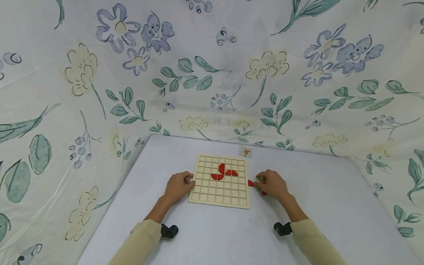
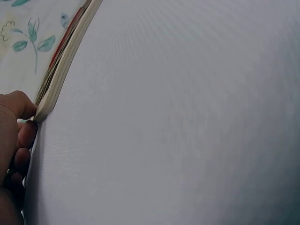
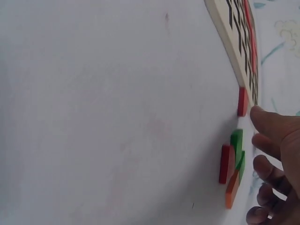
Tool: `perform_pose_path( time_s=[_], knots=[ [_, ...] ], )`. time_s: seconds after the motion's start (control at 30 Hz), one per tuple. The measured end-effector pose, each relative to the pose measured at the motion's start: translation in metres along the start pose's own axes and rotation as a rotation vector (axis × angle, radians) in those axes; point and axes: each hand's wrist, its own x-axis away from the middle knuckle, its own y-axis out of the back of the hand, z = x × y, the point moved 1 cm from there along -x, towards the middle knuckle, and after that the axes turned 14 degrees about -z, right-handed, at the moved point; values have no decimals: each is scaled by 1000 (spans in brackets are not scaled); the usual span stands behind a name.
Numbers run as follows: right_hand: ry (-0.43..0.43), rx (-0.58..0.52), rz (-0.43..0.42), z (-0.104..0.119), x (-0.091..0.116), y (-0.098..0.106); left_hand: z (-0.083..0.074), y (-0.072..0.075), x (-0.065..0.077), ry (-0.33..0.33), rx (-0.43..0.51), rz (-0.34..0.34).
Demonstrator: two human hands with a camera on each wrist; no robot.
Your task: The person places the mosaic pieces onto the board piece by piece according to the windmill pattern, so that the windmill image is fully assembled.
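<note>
A square wooden grid board (image 1: 207, 191) lies on the white table, with three red half-round pieces (image 1: 217, 177) in its cells. At its left edge my left hand (image 1: 177, 186) holds the board; in the left wrist view the thumb and curled fingers meet at its corner. Beside the right edge, my right hand (image 1: 272, 184) hovers over loose pieces with fingers spread and loosely bent. Its thumb is close to a red piece (image 3: 242, 101) next to the board. Below the fingers sit another red piece (image 3: 226, 164), green pieces (image 3: 236, 140) and an orange piece (image 3: 232, 191).
A small printed card (image 1: 246, 151) with a red pattern lies beyond the board's far right corner. White table surface (image 1: 314, 184) extends around the board. A flowered cloth (image 1: 198, 73) hangs behind the table and on both sides. Black wrist cameras (image 1: 170, 231) sit at both cuffs.
</note>
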Motion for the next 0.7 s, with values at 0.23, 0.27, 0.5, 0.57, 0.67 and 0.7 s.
perform_pose_path(
  time_s=[0.23,0.27,0.5,0.57,0.67,0.7],
  knots=[
    [73,14,18,18,0,-5,0,1,0,-12,2,-2],
    [82,16,14,19,-1,-6,0,1,0,-12,3,-2],
    [57,-20,27,23,-4,-9,0,1,0,-11,0,-7],
    [29,-42,45,23,-4,-9,0,1,0,-7,1,-7],
    [-9,-80,60,23,-4,-9,0,0,0,-3,-2,-7],
    [-24,-98,64,24,-4,-8,1,0,0,-2,-4,-8]
  ],
)
